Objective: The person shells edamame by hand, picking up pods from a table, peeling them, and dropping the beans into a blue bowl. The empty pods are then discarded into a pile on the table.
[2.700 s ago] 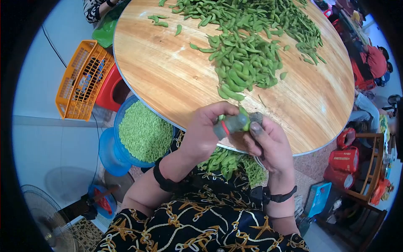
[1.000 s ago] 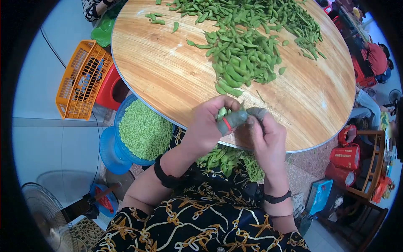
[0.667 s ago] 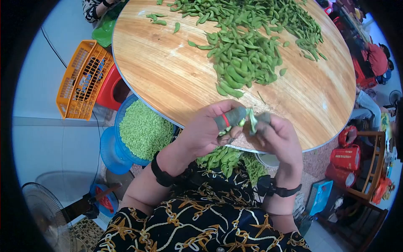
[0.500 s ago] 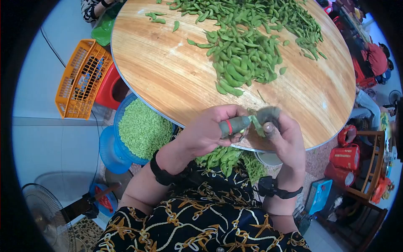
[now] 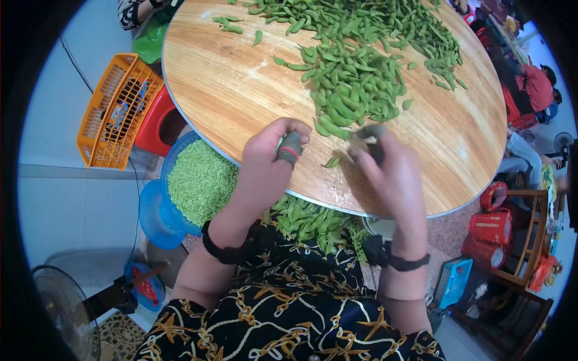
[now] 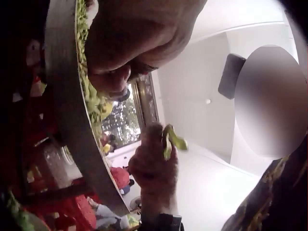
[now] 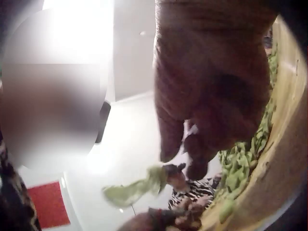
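My left hand (image 5: 265,159) is over the near left of the round table, fingers curled in, with a bit of pale green edamame beans (image 5: 280,142) showing inside. A dark finger cover (image 5: 289,148) with a red band is on its thumb. Over the table to the right is my right hand (image 5: 394,165), blurred, thumb and covered forefinger apart. Just off its fingertips is a split edamame pod (image 5: 330,162); in the right wrist view the limp pod (image 7: 130,192) shows against the white wall. Beyond both hands lies a heap of whole pods (image 5: 355,90).
A blue basket (image 5: 170,161) full of shelled beans stands below the table's left edge. More pods (image 5: 310,222) lie under the near edge, beside a pale bowl (image 5: 380,227). An orange crate (image 5: 114,114), a red stool (image 5: 155,123) and a fan (image 5: 66,307) are at left.
The hands have drawn apart from pulling at one pod: the left went left and up, the right slightly up. The split pod has left the left hand and is between them.
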`<control>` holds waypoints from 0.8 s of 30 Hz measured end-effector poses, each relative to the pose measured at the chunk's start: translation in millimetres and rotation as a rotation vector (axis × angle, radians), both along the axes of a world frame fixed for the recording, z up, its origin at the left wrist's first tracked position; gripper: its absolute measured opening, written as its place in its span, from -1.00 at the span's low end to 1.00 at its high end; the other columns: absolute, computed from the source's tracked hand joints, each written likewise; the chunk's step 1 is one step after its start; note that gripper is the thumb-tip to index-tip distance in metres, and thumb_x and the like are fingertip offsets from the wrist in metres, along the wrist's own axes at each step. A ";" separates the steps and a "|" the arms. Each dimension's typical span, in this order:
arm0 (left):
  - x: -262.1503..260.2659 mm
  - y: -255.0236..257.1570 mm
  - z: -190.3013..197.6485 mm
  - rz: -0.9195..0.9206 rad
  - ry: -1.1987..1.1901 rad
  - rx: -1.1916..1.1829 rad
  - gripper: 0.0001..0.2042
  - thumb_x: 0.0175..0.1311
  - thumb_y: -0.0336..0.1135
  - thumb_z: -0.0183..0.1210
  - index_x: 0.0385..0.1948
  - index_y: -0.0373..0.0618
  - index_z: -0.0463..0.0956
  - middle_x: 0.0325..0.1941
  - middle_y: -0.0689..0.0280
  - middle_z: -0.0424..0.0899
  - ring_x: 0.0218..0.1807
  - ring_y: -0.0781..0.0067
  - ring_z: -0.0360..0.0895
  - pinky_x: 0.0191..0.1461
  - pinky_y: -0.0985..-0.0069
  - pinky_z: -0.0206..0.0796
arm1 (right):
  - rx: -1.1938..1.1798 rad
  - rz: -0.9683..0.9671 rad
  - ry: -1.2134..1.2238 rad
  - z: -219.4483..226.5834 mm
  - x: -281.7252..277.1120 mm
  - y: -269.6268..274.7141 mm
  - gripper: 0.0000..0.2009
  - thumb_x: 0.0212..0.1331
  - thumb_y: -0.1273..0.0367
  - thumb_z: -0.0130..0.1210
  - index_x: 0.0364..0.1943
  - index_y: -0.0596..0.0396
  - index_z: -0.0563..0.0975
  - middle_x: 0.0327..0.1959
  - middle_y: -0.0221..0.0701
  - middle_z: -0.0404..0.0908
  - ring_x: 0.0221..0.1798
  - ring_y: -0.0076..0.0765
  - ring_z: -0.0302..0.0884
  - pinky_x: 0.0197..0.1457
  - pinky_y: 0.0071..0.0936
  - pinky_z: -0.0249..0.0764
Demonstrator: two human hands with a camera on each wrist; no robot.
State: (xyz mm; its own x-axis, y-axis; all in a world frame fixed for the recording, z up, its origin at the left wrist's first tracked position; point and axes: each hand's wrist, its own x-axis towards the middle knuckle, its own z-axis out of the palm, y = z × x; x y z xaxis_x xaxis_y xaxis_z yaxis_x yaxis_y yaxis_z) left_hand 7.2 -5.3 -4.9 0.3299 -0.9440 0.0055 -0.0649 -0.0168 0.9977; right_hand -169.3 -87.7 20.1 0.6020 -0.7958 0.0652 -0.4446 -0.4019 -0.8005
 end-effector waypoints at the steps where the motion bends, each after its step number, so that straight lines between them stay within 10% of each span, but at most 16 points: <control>1: 0.2 -2.9 2.3 0.007 -0.287 0.022 -0.82 0.11 -0.57 -0.09 -0.26 -0.26 0.43 -0.43 0.37 0.49 -0.42 0.65 0.36 -0.34 0.66 0.26 | -0.231 -0.064 0.143 -6.7 11.6 -2.3 -0.82 0.01 0.37 0.13 -0.35 0.17 0.47 -0.64 -0.23 0.47 -0.58 -0.25 0.46 -0.49 -0.42 0.34; 6: -9.4 -1.0 3.8 -0.385 -0.268 0.094 -0.84 0.14 -0.45 0.06 -0.25 -0.23 0.45 -0.45 0.40 0.50 -0.45 0.65 0.39 -0.39 0.65 0.25 | -0.429 -0.127 0.318 -16.5 21.1 1.0 -0.84 -0.03 0.40 0.16 -0.42 0.18 0.45 -0.57 -0.14 0.53 -0.50 0.03 0.49 -0.49 -0.27 0.37; 10: -16.3 -4.9 4.9 -0.247 0.405 0.094 -0.76 0.13 -0.44 0.09 -0.15 -0.23 0.40 -0.39 0.40 0.51 -0.47 0.69 0.38 -0.48 0.81 0.13 | -0.110 -0.117 -0.215 -17.4 1.7 4.8 -0.81 0.01 0.41 0.18 -0.32 0.19 0.46 -0.70 -0.40 0.45 -0.70 -0.46 0.37 -0.61 -0.47 0.27; 12: -16.6 -5.7 5.4 -0.295 0.693 0.085 -0.72 0.12 -0.44 0.10 -0.11 -0.23 0.38 -0.36 0.39 0.51 -0.45 0.70 0.39 -0.50 0.87 0.08 | 0.867 -0.066 -0.501 -3.0 -5.6 11.2 -0.86 0.08 0.43 0.14 -0.33 0.18 0.46 -0.70 -0.60 0.32 -0.67 -0.73 0.18 -0.64 -0.64 0.13; 14: -17.0 -7.3 3.6 -0.360 0.918 0.116 -0.71 0.09 -0.50 0.11 -0.12 -0.20 0.36 -0.30 0.37 0.52 -0.37 0.71 0.40 -0.50 0.91 0.09 | 0.904 -0.042 -0.531 2.9 -3.4 18.8 -0.86 0.19 0.37 0.03 -0.31 0.16 0.45 -0.68 -0.65 0.26 -0.67 -0.78 0.09 -0.63 -0.73 0.00; 24: -37.2 -6.5 -1.4 -0.088 0.570 -0.071 -0.89 0.10 -0.56 0.09 -0.35 -0.18 0.40 -0.36 0.41 0.49 -0.33 0.75 0.39 -0.35 0.76 0.25 | 0.852 0.124 -0.502 -0.2 -13.3 27.3 -0.78 0.32 0.34 -0.23 -0.38 0.15 0.41 -0.68 -0.61 0.27 -0.65 -0.74 0.08 -0.58 -0.73 0.02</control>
